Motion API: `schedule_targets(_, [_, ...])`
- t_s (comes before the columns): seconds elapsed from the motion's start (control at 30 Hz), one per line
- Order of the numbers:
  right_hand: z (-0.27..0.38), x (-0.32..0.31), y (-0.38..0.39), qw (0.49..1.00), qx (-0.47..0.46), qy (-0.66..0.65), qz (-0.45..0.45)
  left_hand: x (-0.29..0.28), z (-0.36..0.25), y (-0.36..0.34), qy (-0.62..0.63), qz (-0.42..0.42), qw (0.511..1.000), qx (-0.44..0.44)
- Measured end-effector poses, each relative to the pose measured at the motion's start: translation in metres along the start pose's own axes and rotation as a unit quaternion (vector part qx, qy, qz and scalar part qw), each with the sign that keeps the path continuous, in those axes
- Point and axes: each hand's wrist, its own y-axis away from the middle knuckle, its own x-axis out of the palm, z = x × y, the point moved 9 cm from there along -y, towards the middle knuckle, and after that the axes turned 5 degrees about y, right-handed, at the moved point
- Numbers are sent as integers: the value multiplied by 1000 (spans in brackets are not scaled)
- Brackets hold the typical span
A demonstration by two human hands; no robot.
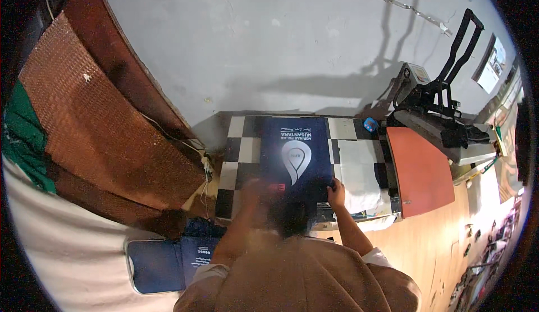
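Note:
A flat dark-blue printed cloth piece (271, 163) lies on a black-and-white checkered table (229, 175). It bears a pale drop-shaped emblem, white lettering and a small red mark at its near left. My right hand (336, 193) pinches the near right corner of this cloth between thumb and fingers. At the opposite near corner is my left hand (251, 193), smeared by motion and partly hazy, so its fingers cannot be made out. Both forearms reach forward from the lower edge, either side of a dark head shape and a brown garment.
A heat press (435, 96) with a raised black handle stands at the right. Before it lies an orange-red board (421, 171); a white sheet (359, 171) rests beside the cloth. More dark-blue pieces (157, 264) lie lower left. A brown woven mat (106, 104) leans left, near hanging cords (205, 169).

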Motion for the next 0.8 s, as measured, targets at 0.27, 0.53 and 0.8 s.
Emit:
schedule_targets(0.27, [-13, 6, -3, 998, -7, 27, -51, 0, -10, -7, -18, 37, 998, -48])
schedule_targets(0.53, [-7, -4, -14, 998, 15, 21, -51, 19, -4, -11, 107, 10, 992, -60])
schedule_targets(0.8, [12, 6, -21, 994, -90, 31, -59, 37, -57, -1, 191, 103, 959, -181])
